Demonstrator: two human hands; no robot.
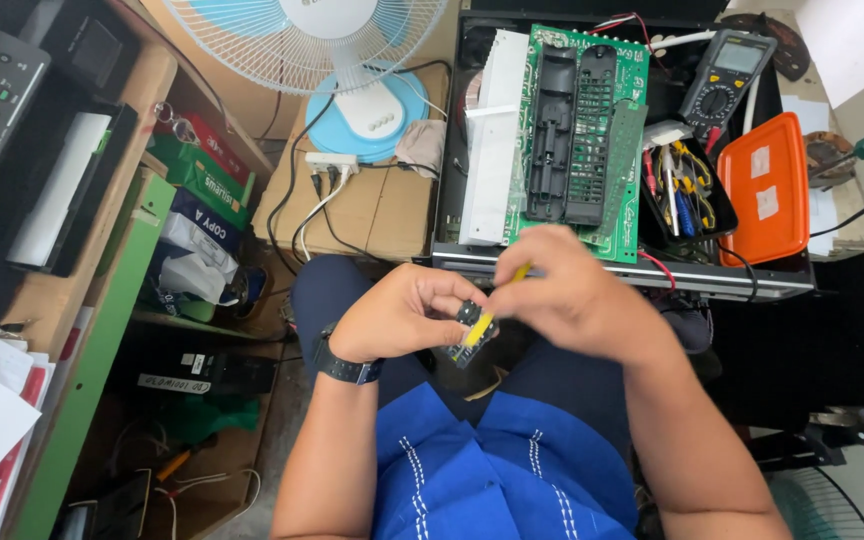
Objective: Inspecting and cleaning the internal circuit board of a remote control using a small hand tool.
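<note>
while the left hand (pixel 397 322) pinches a small circuit part (pixel 469 335) just below the green board (pixel 592 130), the right hand (pixel 567 295) grips a yellow tool (pixel 497 305) against it. it looks light, stiff and fragile, best held by its edges. right of the board lies an orange lid (pixel 767 190) with two pale labels; far left, red and green boxes (pixel 207 170)

Your left hand (pixel 402 325) pinches a small black plastic part (pixel 469 335); your right hand (pixel 567 290) holds a yellow, smooth-handled tool (pixel 497 305). Far side: matt green circuit board (pixel 620 150) with black ribbed plastic blocks. Right: glossy orange plastic lid (pixel 767 190). Left: raw wooden shelf (pixel 62 290). Your blue shirt (pixel 502 470) is woven cloth.
</note>
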